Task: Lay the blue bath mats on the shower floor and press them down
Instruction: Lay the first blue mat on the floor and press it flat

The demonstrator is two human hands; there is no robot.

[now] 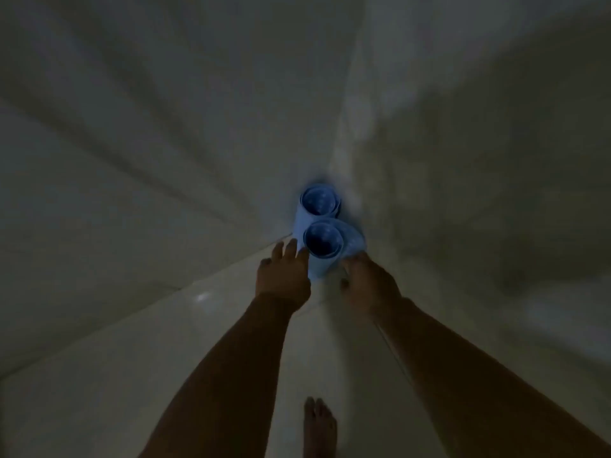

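Note:
Two blue bath mats stand rolled up on end in the corner of the shower. The far roll [320, 201] leans against the corner and the near roll [322, 242] stands in front of it, touching it. My left hand [284, 276] reaches in with straight, spread fingers that touch the near roll's left side. My right hand [367, 282] is at the near roll's lower right, fingers and thumb curled around its outer flap. The picture is dim and blurred.
Pale tiled walls [165, 143] meet in the corner behind the rolls. The glossy tiled floor [165, 342] stretches toward me. My bare foot [319, 424] stands on it at the bottom, between my forearms.

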